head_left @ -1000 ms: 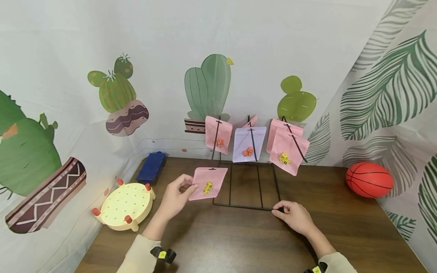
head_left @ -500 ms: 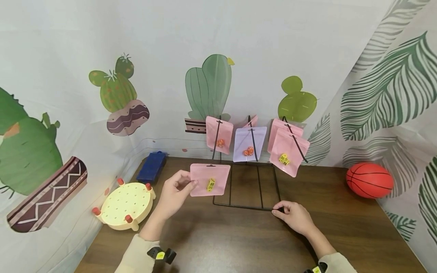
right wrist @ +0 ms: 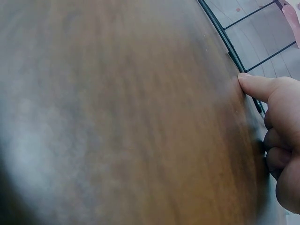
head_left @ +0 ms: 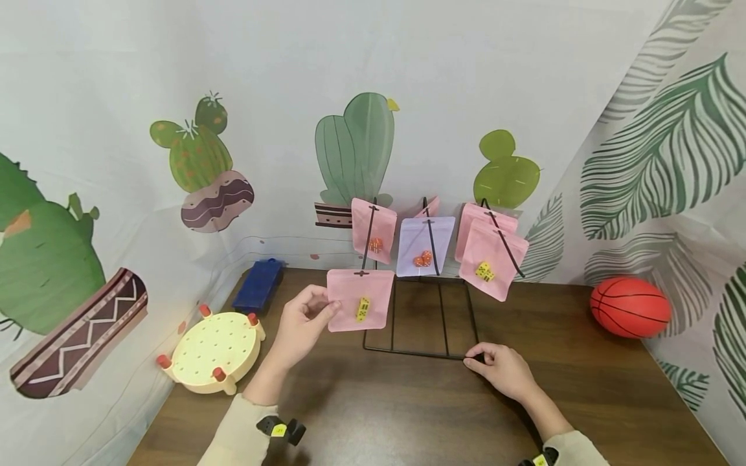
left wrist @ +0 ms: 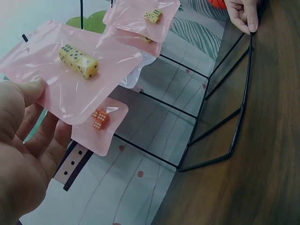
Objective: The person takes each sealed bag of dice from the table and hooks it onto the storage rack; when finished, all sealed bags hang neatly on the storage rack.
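Observation:
My left hand [head_left: 300, 327] pinches the left edge of a pink zip bag [head_left: 377, 304] between thumb and fingers. Yellow dice [left wrist: 77, 63] show through its front. The bag's hang hole lines up with the tip of the left prong [head_left: 370, 236] of a black wire rack [head_left: 408, 353]; whether the prong passes through I cannot tell. Farther back on that prong hangs a pink bag [head_left: 373, 223] with orange dice. With thumb and fingers, my right hand [head_left: 504, 371] grips the rack's front right corner, on the table.
A lilac bag [head_left: 422, 236] with orange dice hangs on the middle prong, a pink bag behind it. Pink bags [head_left: 495, 252] hang on the right prong. A cream pegged disc [head_left: 212, 346] and blue case [head_left: 258, 285] lie left; a red ball [head_left: 631, 307] sits right.
The pink bag in my left hand has turned to face the camera and risen slightly, bringing its hole to the left prong's tip. My right hand has stayed on the rack corner.

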A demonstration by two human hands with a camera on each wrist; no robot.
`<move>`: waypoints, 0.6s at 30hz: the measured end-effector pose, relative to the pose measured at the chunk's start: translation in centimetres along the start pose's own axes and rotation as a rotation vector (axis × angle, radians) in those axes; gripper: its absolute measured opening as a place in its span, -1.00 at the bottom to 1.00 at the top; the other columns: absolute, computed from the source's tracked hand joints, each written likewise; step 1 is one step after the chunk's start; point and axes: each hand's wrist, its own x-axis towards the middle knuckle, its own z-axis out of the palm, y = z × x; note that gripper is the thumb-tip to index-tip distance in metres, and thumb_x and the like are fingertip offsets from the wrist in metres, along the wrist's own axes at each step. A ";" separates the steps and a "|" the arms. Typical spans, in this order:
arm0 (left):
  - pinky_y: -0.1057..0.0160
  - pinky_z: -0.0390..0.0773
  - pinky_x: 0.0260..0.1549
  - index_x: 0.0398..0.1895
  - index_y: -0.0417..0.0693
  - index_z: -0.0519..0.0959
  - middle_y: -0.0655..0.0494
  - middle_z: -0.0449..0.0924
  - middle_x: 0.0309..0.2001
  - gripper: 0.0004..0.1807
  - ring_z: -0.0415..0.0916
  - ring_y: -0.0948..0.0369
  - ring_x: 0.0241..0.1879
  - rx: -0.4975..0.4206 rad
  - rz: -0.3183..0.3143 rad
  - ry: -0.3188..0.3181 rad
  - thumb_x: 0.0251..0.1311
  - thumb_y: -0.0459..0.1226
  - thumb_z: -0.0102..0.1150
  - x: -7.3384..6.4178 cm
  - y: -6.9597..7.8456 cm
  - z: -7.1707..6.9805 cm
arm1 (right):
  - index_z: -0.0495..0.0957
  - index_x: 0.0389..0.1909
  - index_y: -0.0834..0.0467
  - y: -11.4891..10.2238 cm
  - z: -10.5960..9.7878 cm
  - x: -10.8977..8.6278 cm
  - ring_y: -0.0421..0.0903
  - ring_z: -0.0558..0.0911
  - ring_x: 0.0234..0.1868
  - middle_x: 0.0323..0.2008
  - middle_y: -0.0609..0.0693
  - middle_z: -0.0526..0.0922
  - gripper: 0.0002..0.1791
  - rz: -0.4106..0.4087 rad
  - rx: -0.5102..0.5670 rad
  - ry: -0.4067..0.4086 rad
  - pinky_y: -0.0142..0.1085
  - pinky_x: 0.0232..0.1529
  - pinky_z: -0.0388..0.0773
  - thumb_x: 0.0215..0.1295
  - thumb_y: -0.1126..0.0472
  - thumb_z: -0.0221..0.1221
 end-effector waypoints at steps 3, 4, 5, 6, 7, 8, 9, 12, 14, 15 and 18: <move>0.29 0.61 -0.25 -0.10 -0.17 0.61 -0.03 0.78 -0.20 -0.87 0.69 0.12 -0.21 0.003 -0.003 0.009 0.35 -0.41 0.32 0.3 -0.2 0.1 | 0.72 -0.29 -0.24 -0.1 0.0 0.0 -0.30 0.10 -0.62 -0.68 -0.26 0.15 -0.88 0.006 0.005 -0.008 -0.35 -0.57 0.02 0.24 -0.12 0.45; 0.30 0.60 -0.26 -0.10 -0.16 0.61 -0.03 0.78 -0.20 -0.87 0.69 0.13 -0.22 0.006 -0.004 0.014 0.35 -0.41 0.32 0.4 -0.3 0.2 | 0.72 -0.29 -0.24 -0.1 0.0 0.0 -0.30 0.10 -0.63 -0.68 -0.26 0.15 -0.88 0.011 0.006 -0.011 -0.35 -0.57 0.02 0.25 -0.11 0.45; 0.31 0.60 -0.27 -0.10 -0.17 0.61 -0.03 0.78 -0.20 -0.88 0.69 0.13 -0.22 0.007 -0.006 0.022 0.35 -0.40 0.33 0.6 -0.3 0.2 | 0.72 -0.28 -0.24 -0.1 -0.1 0.0 -0.29 0.10 -0.63 -0.68 -0.26 0.15 -0.88 0.014 0.009 -0.014 -0.35 -0.57 0.02 0.25 -0.12 0.44; 0.31 0.59 -0.27 -0.11 -0.18 0.61 -0.04 0.78 -0.21 -0.88 0.69 0.14 -0.23 0.005 -0.006 0.031 0.35 -0.40 0.33 0.8 -0.4 0.3 | 0.72 -0.28 -0.24 -0.1 -0.1 0.0 -0.29 0.09 -0.63 -0.68 -0.25 0.15 -0.87 0.019 0.013 -0.018 -0.35 -0.57 0.01 0.25 -0.12 0.44; 0.32 0.59 -0.28 -0.12 -0.18 0.61 -0.05 0.78 -0.21 -0.88 0.68 0.16 -0.24 0.004 -0.008 0.041 0.34 -0.40 0.34 0.9 -0.5 0.4 | 0.72 -0.28 -0.24 -0.1 -0.1 0.0 -0.29 0.09 -0.63 -0.68 -0.25 0.15 -0.87 0.024 0.014 -0.022 -0.35 -0.57 0.01 0.26 -0.12 0.44; 0.33 0.58 -0.29 -0.12 -0.19 0.62 -0.06 0.78 -0.21 -0.88 0.68 0.18 -0.25 0.004 -0.009 0.052 0.34 -0.40 0.34 1.1 -0.6 0.6 | 0.72 -0.27 -0.24 -0.1 -0.1 0.0 -0.29 0.09 -0.63 -0.68 -0.25 0.15 -0.88 0.027 0.015 -0.026 -0.36 -0.57 0.01 0.26 -0.12 0.44; 0.34 0.57 -0.30 -0.13 -0.20 0.62 -0.07 0.78 -0.22 -0.88 0.68 0.20 -0.26 0.005 -0.014 0.063 0.33 -0.41 0.34 1.3 -0.7 0.7 | 0.72 -0.27 -0.25 -0.1 -0.1 0.0 -0.28 0.09 -0.64 -0.68 -0.25 0.15 -0.88 0.030 0.016 -0.029 -0.36 -0.57 0.01 0.26 -0.11 0.44; 0.38 0.55 -0.31 -0.14 -0.23 0.61 -0.11 0.78 -0.21 -0.88 0.66 0.25 -0.27 0.008 -0.031 0.092 0.32 -0.44 0.34 2.0 -0.6 1.1 | 0.72 -0.28 -0.26 -0.1 -0.1 0.0 -0.28 0.09 -0.64 -0.69 -0.24 0.15 -0.89 0.031 0.016 -0.027 -0.36 -0.57 0.01 0.25 -0.11 0.44; 0.39 0.54 -0.31 -0.13 -0.28 0.61 -0.15 0.77 -0.20 -0.88 0.65 0.26 -0.26 0.021 -0.045 0.108 0.32 -0.47 0.32 2.5 -0.3 1.5 | 0.72 -0.28 -0.26 -0.1 0.0 -0.1 -0.29 0.09 -0.64 -0.68 -0.25 0.15 -0.89 0.026 0.014 -0.021 -0.36 -0.58 0.01 0.25 -0.11 0.45; 0.39 0.54 -0.32 -0.13 -0.30 0.61 -0.18 0.76 -0.20 -0.88 0.65 0.25 -0.27 0.026 -0.055 0.114 0.32 -0.49 0.32 2.7 -0.1 1.6 | 0.72 -0.28 -0.25 -0.2 -0.1 -0.1 -0.29 0.09 -0.64 -0.68 -0.25 0.15 -0.89 0.023 0.014 -0.017 -0.36 -0.58 0.01 0.24 -0.10 0.45; 0.38 0.54 -0.34 -0.13 -0.36 0.59 -0.24 0.75 -0.21 -0.87 0.65 0.18 -0.28 0.044 -0.068 0.131 0.31 -0.50 0.31 3.4 0.0 2.0 | 0.72 -0.29 -0.25 -0.2 -0.1 -0.1 -0.30 0.09 -0.63 -0.68 -0.26 0.15 -0.88 0.018 0.014 -0.010 -0.36 -0.58 0.01 0.24 -0.11 0.45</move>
